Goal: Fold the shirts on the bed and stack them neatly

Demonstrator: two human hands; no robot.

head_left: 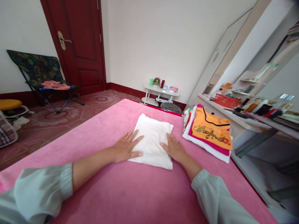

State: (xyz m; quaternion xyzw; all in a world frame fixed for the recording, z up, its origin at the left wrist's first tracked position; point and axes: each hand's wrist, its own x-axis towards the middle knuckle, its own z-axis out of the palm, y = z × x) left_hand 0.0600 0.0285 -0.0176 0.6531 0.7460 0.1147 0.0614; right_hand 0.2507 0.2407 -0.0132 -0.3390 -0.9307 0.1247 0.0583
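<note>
Left hand: the left hand point(126, 146) lies palm down, fingers spread, on the left edge of the white cloth, its thumb over the near left part; it grips nothing.
Right hand: the right hand point(174, 147) lies flat at the opposite edge, thumb and fingertips on the fabric; it grips nothing either.
Gap: the two hands are well apart, with the cloth's middle bare between them.
White cloth: the white cloth point(153, 140) is folded into a rough rectangle, its far edge beyond the fingertips, its near right corner closer to the wearer than the right hand.
Under it: a pink cover point(144, 193), spread flat.
Clothes pile: a folded stack point(207, 144) sits beyond the right hand, apart from it, an orange shirt point(210, 126) on top.
Farther right: a red basket point(226, 101) among bottles.
Far left: a folding chair point(37, 67) near a dark red door point(79, 46).
</note>
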